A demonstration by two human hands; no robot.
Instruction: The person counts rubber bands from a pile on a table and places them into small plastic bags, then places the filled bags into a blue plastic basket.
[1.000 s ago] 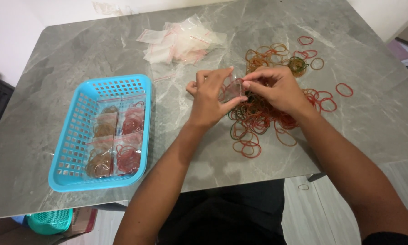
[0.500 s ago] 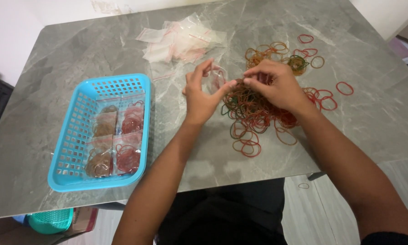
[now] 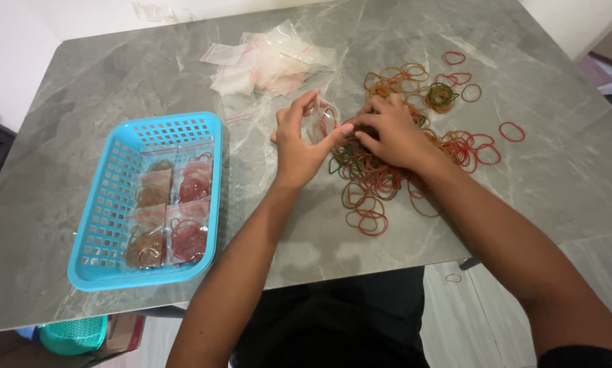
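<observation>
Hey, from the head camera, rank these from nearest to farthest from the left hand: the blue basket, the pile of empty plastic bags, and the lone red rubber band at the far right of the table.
1. Pile of empty plastic bags: just above and left of the left hand.
2. Blue basket: farther off, at the table's left.
3. Lone red rubber band: farthest, beyond the right hand.

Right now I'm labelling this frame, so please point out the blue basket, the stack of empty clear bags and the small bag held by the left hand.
blue basket [image 3: 95, 225], head view, left wall.
empty clear bags [image 3: 265, 65], head view, middle of stack.
small bag [image 3: 321, 125], head view, clear side.
</observation>
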